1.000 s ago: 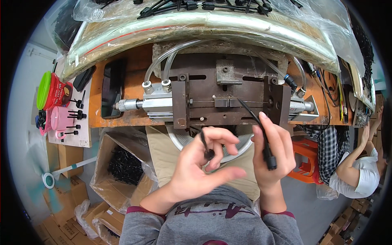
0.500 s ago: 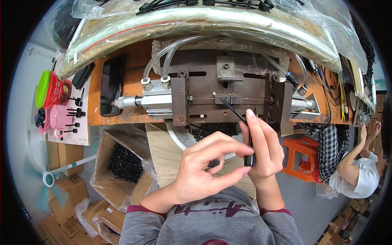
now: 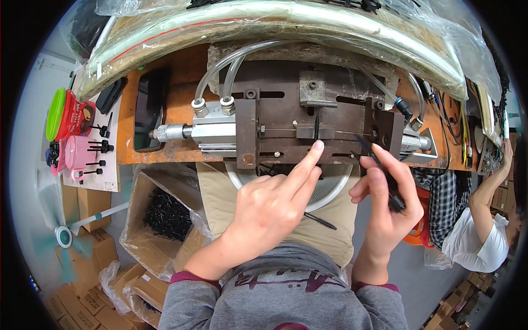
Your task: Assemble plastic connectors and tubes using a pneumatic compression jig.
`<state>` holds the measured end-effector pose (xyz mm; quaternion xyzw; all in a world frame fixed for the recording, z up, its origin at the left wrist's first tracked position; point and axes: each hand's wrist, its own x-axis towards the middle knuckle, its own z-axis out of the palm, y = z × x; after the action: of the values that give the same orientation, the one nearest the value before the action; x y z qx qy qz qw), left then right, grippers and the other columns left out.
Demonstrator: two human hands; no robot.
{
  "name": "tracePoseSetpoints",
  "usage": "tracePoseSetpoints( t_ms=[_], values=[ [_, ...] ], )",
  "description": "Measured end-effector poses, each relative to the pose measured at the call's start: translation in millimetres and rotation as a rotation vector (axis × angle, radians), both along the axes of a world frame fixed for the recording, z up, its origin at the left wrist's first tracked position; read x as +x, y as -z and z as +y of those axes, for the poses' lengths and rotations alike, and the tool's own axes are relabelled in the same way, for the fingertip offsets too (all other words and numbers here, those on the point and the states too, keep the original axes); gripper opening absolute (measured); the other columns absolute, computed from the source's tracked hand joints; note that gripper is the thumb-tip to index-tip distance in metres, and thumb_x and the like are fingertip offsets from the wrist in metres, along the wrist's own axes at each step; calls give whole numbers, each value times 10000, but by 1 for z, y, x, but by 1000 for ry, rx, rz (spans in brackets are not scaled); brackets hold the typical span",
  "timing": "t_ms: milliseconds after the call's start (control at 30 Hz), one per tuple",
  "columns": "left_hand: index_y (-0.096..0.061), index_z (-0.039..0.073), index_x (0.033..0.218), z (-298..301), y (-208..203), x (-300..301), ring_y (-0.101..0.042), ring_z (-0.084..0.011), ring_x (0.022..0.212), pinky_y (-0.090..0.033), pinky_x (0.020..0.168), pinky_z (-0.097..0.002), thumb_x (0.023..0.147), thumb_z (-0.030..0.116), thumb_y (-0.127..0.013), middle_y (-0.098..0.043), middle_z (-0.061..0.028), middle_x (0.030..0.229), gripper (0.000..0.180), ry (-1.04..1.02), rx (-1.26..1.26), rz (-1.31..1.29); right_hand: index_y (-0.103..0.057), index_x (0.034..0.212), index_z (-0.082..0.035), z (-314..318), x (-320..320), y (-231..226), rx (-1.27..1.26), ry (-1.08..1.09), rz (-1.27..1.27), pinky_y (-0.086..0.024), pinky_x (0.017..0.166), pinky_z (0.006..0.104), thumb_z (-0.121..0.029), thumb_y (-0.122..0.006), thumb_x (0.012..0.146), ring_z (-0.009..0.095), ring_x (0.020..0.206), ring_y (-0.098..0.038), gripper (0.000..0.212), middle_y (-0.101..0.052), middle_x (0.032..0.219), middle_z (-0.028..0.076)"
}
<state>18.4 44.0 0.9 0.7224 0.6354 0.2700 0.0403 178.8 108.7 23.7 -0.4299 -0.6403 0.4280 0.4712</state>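
Observation:
My left hand [image 3: 269, 206] reaches to the metal fixture [image 3: 275, 110] with its index finger stretched out. That fingertip touches the near end of a thin black stick [image 3: 317, 127] lying across the small grey block [image 3: 326, 133] mid-fixture. Another black stick [image 3: 320, 221] juts out from under this hand; its curled fingers seem to hold it, though the grip is hidden. To the right, my right hand [image 3: 389, 206] pinches a slim black plastic part [image 3: 385, 176] with a thicker lower end. Its tip slants up toward the fixture's right side.
Silver cylinders [image 3: 216, 132] with clear hoses flank the fixture. Below it, a white basket [image 3: 335, 192] of black parts sits on my lap. Left stand a phone [image 3: 150, 110], a pink cup [image 3: 80, 153] and a carton of black sticks [image 3: 168, 214]. A person [image 3: 476, 239] sits at right.
My hands have moved apart. The left one went forward, its index finger now at the stick on the block. The right one moved right with the black part it holds.

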Motion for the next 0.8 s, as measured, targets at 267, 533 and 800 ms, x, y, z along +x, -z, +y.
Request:
tracePoseSetpoints(
  t_ms=[267, 533, 800],
  values=[
    [-688, 33, 972, 7, 4, -3, -684, -167, 644, -510, 534, -275, 730, 31, -720, -636, -83, 1271, 244, -9, 7, -30, -589, 1199, 87, 0, 13, -4, -137, -32, 183, -504, 528, 237, -17, -564, 944, 139, 596, -617, 277, -669, 981, 186],
    [-691, 50, 972, 8, 3, -4, -681, -164, 647, -508, 529, -269, 723, 45, -733, -643, -76, 1261, 252, -14, 2, -36, -501, 979, 50, -1, 15, 4, 166, 22, 67, -522, 568, 227, 100, -582, 895, 161, 629, -649, 126, -655, 974, 256],
    [-696, 8, 982, 1, -5, 9, -694, -205, 724, -530, 569, -268, 678, 125, -856, -699, -121, 1083, 363, 62, 214, -577, -626, 1045, 44, -6, 11, 17, 636, 15, -411, -598, 691, 323, 127, -723, 773, 264, 816, -707, 300, -686, 995, 220]
  ],
)
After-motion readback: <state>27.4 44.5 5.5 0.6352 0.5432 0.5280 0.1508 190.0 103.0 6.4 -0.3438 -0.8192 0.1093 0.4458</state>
